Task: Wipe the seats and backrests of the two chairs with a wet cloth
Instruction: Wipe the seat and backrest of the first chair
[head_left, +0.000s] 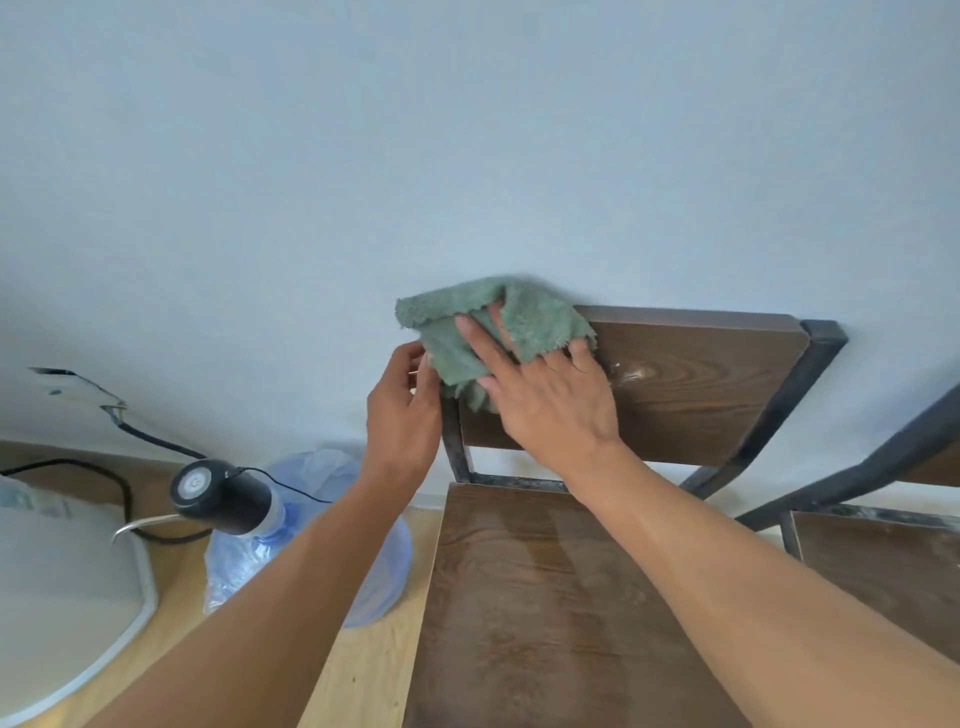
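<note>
Green cloth (498, 332) is pressed flat against the left end of the near chair's backrest (691, 384), draped partly over its top edge. Right hand (550, 400) is spread open on the cloth, palm and fingers pinning it to the wood; nothing is gripped. Left hand (402, 415) is curled at the backrest's left edge, fingertips touching the cloth's hanging corner beside the metal frame post (453, 441) (whether the post or the cloth is pinched cannot be told).

Step in hand, as judged: backrest wipe on the near chair, begun at the left end. The seat (530, 597) shows faint streaks, possibly damp, so it may already be done. The second chair (878, 561) at right looks untouched.

To do it well:
- Palm pressure should be kept even, and strokes run along the grain, left to right, overlapping.
- The pale smudge (636, 373) just right of the hand should be passed over more than once.
- The cloth should be kept folded under the palm so no loose corner drags; the top edge and the right corner should be covered too.
- The chair should be steadied at the frame by the left hand, since the backrest stands against the wall (467, 156) and could knock it.

The water jug (311, 540) with its pump sits near the chair's left side; drips should be kept off its cable.
</note>
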